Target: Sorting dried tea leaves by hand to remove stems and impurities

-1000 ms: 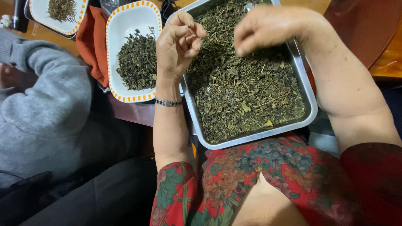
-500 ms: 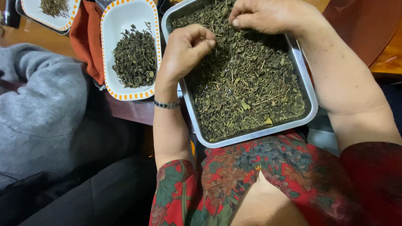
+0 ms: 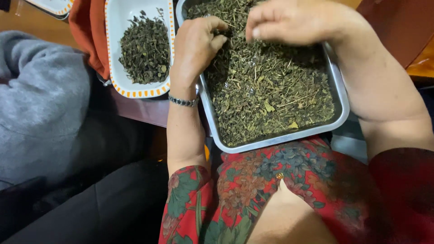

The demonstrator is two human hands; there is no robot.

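Left hand (image 3: 195, 45) has dropped onto the dried leaves (image 3: 266, 86), fingers curled shut; right hand (image 3: 289, 21) pinches above the steel tray (image 3: 340, 97).

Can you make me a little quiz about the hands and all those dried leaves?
1. True or false: the metal tray holds dried leaves.
2. Which dish lies beside the tray, on the left hand's side? A) a black pot B) a white dish with an orange dotted rim C) a glass jar
3. What does the left hand wear at the wrist?

Key
1. True. Dried leaves and stalks fill it, and both the left hand and the right hand are over them.
2. B, the white dish.
3. A dark beaded bracelet.
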